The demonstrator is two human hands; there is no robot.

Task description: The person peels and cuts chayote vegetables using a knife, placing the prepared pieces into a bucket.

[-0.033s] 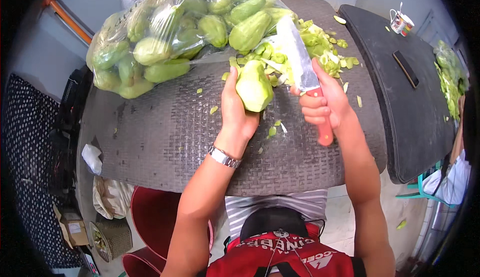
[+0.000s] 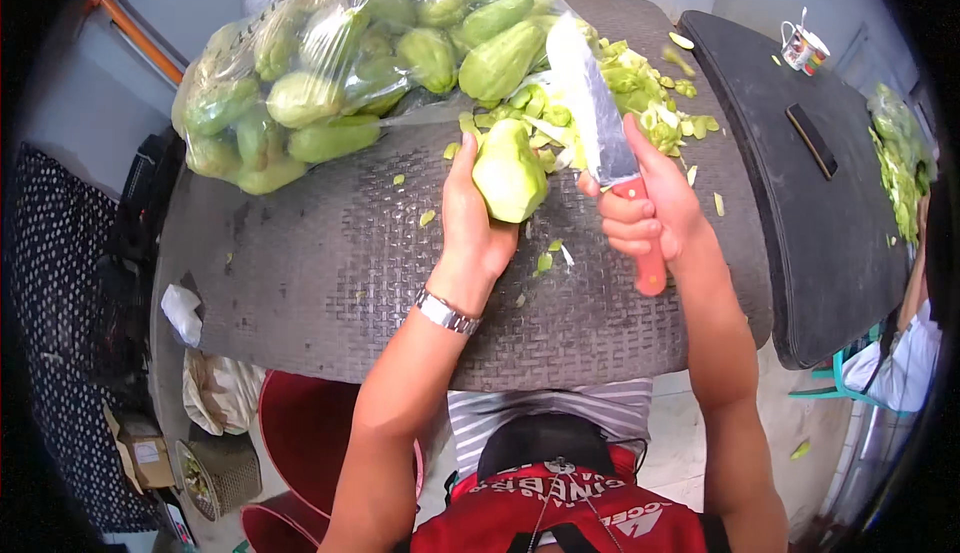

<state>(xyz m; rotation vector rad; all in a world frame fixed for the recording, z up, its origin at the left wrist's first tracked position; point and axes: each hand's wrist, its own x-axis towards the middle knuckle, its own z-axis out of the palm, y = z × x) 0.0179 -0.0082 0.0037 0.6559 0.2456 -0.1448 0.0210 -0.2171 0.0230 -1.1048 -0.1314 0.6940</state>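
Observation:
A peeled, pale green chayote (image 2: 509,175) rests in my left hand (image 2: 470,208), with the fingers wrapped under it and the thumb along its side. My right hand (image 2: 650,203) grips the red handle of a broad kitchen knife (image 2: 590,103). Its blade points up and away, apart from the chayote. Just beyond the blade lies a heap of green peelings (image 2: 640,93). A big clear plastic bag (image 2: 230,53) full of unpeeled chayotes (image 2: 303,100) stands at the far left of the dark woven-pattern table (image 2: 290,273).
A black side table (image 2: 830,243) adjoins on the right, carrying a phone (image 2: 811,140), a mug (image 2: 803,49) and a bag of greens (image 2: 900,153). Below the table's front left are red bins (image 2: 305,433) and a wicker basket (image 2: 230,473). Small peel scraps dot the tabletop.
The knife blade has tipped very slightly left, its tip a little farther away. My left hand and the chayote look the same.

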